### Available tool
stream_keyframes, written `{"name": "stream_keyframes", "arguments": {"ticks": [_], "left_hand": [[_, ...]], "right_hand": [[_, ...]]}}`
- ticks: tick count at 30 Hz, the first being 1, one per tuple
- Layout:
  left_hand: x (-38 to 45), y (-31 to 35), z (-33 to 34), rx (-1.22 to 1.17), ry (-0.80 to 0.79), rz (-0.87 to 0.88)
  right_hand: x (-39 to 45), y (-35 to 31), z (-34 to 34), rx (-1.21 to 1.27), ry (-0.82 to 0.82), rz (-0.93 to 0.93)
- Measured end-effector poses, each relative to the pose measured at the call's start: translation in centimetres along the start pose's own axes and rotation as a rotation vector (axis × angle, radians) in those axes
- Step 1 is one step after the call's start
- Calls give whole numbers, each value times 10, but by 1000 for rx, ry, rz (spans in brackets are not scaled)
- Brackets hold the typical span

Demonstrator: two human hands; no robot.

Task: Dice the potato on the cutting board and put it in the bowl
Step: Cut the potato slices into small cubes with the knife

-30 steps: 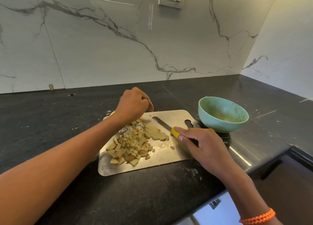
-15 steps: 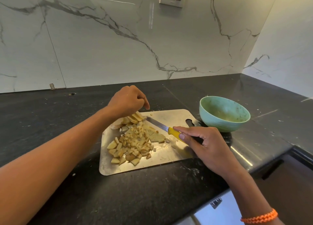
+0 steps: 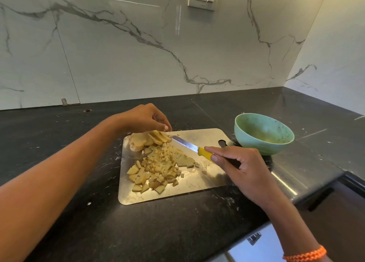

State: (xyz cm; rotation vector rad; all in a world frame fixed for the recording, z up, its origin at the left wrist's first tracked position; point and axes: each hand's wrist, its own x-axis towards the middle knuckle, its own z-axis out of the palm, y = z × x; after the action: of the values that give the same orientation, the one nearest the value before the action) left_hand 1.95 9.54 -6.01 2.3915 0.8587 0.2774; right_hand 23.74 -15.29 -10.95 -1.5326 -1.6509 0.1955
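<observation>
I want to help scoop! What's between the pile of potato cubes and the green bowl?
In the head view: the knife, held by the right hand, and bare cutting board.

1. one view only, from a camera worn on the person's head.
2. it looks forward and down over a dark counter (image 3: 59,143) toward a marble wall (image 3: 118,54) in a corner.
3. wide-angle, set close: both forearms reach in from the bottom edge, with the cutting board (image 3: 197,184) near the middle.

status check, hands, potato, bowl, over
Right hand grips knife. Left hand hovers over potato slices. Diced pile on board; bowl without dice.
</observation>
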Motion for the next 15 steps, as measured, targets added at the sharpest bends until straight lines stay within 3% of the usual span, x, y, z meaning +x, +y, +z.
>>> {"name": "stream_keyframes", "arguments": {"ticks": [5, 15], "left_hand": [[-2, 8, 0, -62, -105, 100], [-3, 6, -7, 15, -33, 114]], "right_hand": [[0, 1, 0, 43, 22, -7], [2, 7, -2, 16, 106, 42]]}}
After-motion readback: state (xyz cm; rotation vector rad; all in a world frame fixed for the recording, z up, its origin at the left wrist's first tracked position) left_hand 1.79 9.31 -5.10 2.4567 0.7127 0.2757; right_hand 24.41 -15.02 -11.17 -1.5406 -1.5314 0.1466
